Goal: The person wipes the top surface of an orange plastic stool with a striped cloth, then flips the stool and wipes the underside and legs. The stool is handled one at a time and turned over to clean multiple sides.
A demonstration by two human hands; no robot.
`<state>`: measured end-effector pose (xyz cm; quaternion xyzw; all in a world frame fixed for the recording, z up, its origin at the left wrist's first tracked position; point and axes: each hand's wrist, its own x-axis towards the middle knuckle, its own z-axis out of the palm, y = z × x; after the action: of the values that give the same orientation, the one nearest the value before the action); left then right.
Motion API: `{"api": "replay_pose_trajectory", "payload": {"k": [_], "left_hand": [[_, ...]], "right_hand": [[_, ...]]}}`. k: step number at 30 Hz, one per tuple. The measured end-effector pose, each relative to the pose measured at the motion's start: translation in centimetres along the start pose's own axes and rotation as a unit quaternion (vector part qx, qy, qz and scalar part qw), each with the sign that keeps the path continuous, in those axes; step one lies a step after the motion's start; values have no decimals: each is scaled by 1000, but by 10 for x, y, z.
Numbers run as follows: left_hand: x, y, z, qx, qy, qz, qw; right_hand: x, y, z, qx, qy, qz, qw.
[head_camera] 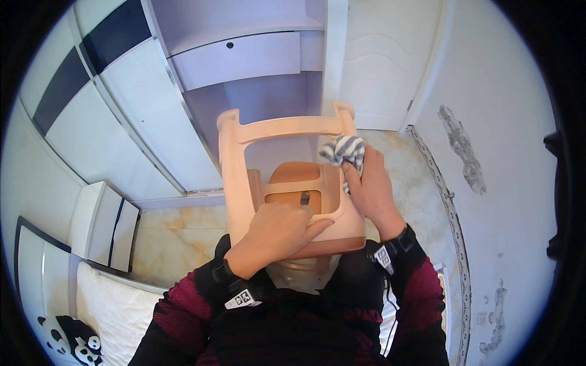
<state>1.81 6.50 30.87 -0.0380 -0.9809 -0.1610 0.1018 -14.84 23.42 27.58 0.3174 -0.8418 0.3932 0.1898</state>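
A peach-coloured plastic stool point(234, 183) with a brown edge is tilted before me, its legs pointing away and its near end close to my knees. My left hand point(280, 228) grips the near crosspiece, with the fingers curled over the opening's edge and the thumb lying along the panel. In my right hand point(373, 190) is a bunched blue-and-white striped cloth point(345, 150), pressed against the right leg of the stool. Through the opening a brown inner surface shows, with a small dark patch point(305, 198) on it. The left fingertips are partly hidden.
A white cabinet with a drawer point(240, 59) and sliding wardrobe doors point(132, 105) stand ahead. At left are a bedside cabinet point(103, 226) and a bed point(114, 302) with a panda cushion point(68, 338). A white door point(384, 64) and a damaged wall point(503, 151) are at right.
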Motion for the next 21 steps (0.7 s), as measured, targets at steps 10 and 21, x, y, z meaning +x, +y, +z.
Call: {"api": "replay_pose_trajectory", "payload": {"k": [10,21], "left_hand": [[-1,-3,2,7,33,24,999],[5,1,1,-9,3,2,1000]], "right_hand": [[66,23,18,-81,-30,49,995],[15,5,-11,-39,-80,37,995]]}}
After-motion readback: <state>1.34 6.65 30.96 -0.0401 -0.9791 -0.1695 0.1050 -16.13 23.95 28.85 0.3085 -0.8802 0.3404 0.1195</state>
